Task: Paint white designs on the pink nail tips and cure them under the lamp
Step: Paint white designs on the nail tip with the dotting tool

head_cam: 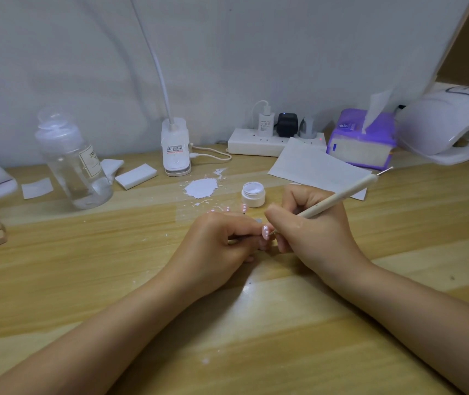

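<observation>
The wooden desk (pixel 56 280) filled the lower half of the frame, and at its far right edge stood the largest piece of kit, the white curing lamp (pixel 450 124), its mouth open toward the work with nothing visibly inside, so curing looked not yet begun for the tip in hand. At the left of the frame stood a clear pump bottle (pixel 71 166) with a low level of clear liquid in it. A purple tissue pack (pixel 361 141) right of centre had one sheet pulled up from its slot. Near the middle, the left hand (pixel 219 249) had its fingers curled in a pinch on a small holder, mostly hidden, carrying a pink nail tip (pixel 265 232) that already bore several white dots. The right hand (pixel 313 223) held a closed pencil grip on a dotting pen (pixel 338 195), its lower point touching or just beside that tip, its upper end pointing toward the lamp. A splash of white paint (pixel 200 188) lay spilled on the desk above the hands. Just right of it a small white jar (pixel 253 194) stood with its lid off, holding white gel or paint. Directly above the left hand lay a few more pink tips (pixel 244 207), also dotted white, which suggested the painting was well along, with the present tip unfinished and the cure under the lamp left to do.
</observation>
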A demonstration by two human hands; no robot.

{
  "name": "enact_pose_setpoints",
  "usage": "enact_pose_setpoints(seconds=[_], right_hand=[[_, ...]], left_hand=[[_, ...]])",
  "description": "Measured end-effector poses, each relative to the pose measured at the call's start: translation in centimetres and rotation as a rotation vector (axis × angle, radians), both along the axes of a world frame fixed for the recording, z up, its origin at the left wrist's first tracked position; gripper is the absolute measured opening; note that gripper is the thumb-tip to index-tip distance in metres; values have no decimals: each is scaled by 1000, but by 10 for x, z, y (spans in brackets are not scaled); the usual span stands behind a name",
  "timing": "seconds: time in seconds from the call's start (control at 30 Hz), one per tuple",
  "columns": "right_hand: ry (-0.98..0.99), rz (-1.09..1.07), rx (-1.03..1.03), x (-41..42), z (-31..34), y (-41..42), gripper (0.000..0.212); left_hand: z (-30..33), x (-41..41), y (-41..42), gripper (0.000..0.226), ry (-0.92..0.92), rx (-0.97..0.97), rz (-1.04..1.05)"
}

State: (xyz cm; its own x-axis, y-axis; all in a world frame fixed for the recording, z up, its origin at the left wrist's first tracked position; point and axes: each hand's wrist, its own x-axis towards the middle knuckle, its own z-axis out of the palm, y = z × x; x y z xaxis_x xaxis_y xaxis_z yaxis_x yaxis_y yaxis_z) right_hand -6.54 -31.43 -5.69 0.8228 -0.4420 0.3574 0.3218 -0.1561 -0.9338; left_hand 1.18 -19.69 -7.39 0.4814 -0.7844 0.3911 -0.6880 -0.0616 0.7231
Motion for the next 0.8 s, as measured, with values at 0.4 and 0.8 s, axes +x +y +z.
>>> enact_pose_setpoints(seconds=[0.4, 0.8], right_hand=[[1, -1, -7, 0, 0, 0, 42], [-3, -9, -22, 0, 0, 0, 44]], left_hand=[[0, 0, -1, 15, -2, -12, -1], [-2, 1, -1, 15, -13, 6, 13]])
